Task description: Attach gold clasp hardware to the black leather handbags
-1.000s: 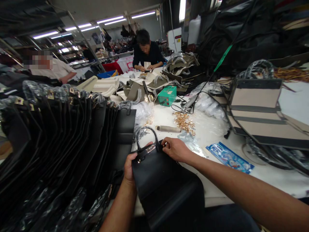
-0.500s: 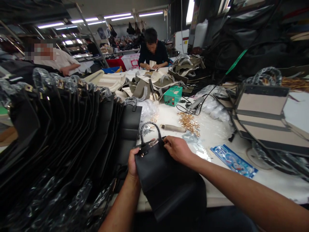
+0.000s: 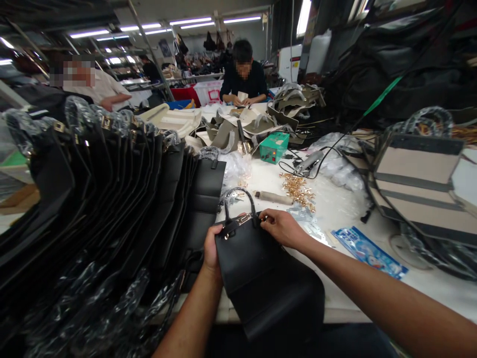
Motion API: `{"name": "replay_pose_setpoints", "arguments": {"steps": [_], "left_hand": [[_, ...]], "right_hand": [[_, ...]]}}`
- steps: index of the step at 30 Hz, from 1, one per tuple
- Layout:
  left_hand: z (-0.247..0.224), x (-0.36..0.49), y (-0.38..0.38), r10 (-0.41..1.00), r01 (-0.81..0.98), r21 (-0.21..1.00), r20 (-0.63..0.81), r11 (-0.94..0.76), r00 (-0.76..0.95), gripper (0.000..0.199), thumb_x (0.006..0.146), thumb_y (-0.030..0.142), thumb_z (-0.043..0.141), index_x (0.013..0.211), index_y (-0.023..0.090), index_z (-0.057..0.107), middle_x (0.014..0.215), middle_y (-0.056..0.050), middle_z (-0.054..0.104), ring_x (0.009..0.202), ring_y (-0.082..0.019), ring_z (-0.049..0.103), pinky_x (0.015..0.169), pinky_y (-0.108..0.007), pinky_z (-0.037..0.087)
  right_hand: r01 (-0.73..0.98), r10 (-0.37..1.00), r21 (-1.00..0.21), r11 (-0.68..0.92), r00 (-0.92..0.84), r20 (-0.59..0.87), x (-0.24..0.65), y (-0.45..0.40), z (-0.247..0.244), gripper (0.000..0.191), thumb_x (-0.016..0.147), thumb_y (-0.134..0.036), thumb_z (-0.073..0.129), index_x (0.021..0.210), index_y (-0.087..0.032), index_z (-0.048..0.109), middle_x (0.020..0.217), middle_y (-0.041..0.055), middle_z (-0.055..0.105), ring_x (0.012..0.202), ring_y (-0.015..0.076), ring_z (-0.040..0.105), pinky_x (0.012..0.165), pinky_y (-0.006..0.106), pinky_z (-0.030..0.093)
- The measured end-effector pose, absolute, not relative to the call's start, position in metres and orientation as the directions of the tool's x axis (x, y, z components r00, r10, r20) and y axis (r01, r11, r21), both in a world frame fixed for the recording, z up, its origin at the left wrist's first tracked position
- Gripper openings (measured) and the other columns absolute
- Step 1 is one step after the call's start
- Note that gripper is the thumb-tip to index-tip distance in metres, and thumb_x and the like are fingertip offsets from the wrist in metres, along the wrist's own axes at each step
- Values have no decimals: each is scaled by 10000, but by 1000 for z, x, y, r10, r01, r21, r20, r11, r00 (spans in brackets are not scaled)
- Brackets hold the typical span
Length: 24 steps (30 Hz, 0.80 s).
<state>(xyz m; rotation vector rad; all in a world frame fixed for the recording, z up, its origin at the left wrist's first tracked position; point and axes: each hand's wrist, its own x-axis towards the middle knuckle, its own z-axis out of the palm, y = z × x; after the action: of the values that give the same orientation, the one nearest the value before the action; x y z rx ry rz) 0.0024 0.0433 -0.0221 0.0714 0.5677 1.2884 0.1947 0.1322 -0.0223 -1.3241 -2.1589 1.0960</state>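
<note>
A black handbag panel [image 3: 257, 268] with a plastic-wrapped handle [image 3: 239, 191] and a gold clasp [image 3: 244, 219] hangs over the near table edge. My left hand [image 3: 212, 248] grips its upper left corner, thumb on the front and the other fingers hidden behind. At the upper right corner, beside the handle's base, my right hand [image 3: 278, 226] pinches the edge with thumb and curled fingers. Just beyond the panel lie gold metal fittings [image 3: 298, 189] in a loose heap and a beige-wrapped rod-like tool [image 3: 275, 198].
Many similar black panels [image 3: 122, 189] stand in a row at the left. A green box with a switch [image 3: 274, 147], a blue printed packet [image 3: 368, 251] and beige-lined panels [image 3: 417, 174] are on the table. Across it, a person [image 3: 244, 74] works with both hands.
The whole view has shifted slightly, so things appear a little further right. Both hands keep their hold on the black panel, which has barely moved relative to the table.
</note>
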Motion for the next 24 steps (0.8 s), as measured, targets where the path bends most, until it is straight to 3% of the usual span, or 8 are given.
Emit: {"name": "replay_pose_setpoints", "arguments": {"steps": [24], "left_hand": [[-21,6,45,911,-869,382,-379,314,162,589,803,376,497,1303,73,571,1127,-148,713,1011,-328,679,927,-446,504]], "right_hand": [[626,852,-740,247,-504,-142,196,142,-15,133,775,-200,632,890,-230,691,670,-33,622,618,139,552,552,235,317]]}}
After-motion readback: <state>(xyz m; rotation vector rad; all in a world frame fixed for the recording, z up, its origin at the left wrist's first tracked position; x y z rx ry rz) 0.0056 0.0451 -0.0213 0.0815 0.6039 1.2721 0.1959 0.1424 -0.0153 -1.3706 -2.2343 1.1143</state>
